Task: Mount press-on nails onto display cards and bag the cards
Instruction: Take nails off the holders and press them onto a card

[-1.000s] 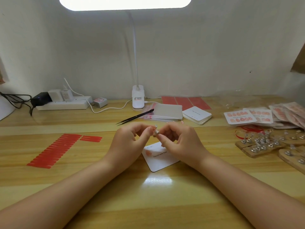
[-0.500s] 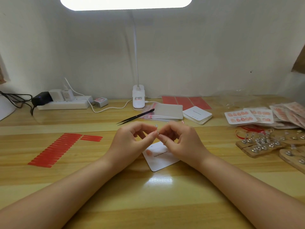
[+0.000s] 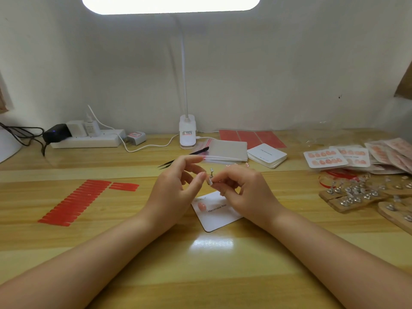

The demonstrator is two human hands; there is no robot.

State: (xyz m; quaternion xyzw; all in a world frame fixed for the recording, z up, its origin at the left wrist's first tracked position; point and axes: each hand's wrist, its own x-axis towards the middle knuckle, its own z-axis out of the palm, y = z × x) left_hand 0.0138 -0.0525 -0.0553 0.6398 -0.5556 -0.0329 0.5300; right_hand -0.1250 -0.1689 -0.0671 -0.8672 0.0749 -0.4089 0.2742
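Observation:
A white display card (image 3: 219, 216) printed "Handmade Nail" lies on the wooden table under my hands, with one pink press-on nail (image 3: 201, 206) stuck at its left side. My right hand (image 3: 247, 192) pinches a small silver nail stand (image 3: 211, 176) just above the card. My left hand (image 3: 176, 192) hovers beside it with fingers spread, its fingertips close to the stand; whether it holds a nail between them I cannot tell.
Red adhesive strips (image 3: 75, 201) lie at the left. Black tweezers (image 3: 182, 157), a stack of clear bags (image 3: 227, 151), blank cards (image 3: 266, 155) and a lamp base (image 3: 187, 132) sit behind. Finished cards (image 3: 325, 157) and wooden boards with metal stands (image 3: 354, 197) fill the right.
My hands have drawn slightly apart. My left fingers have opened and come off the small stand, which stays pinched in my right hand.

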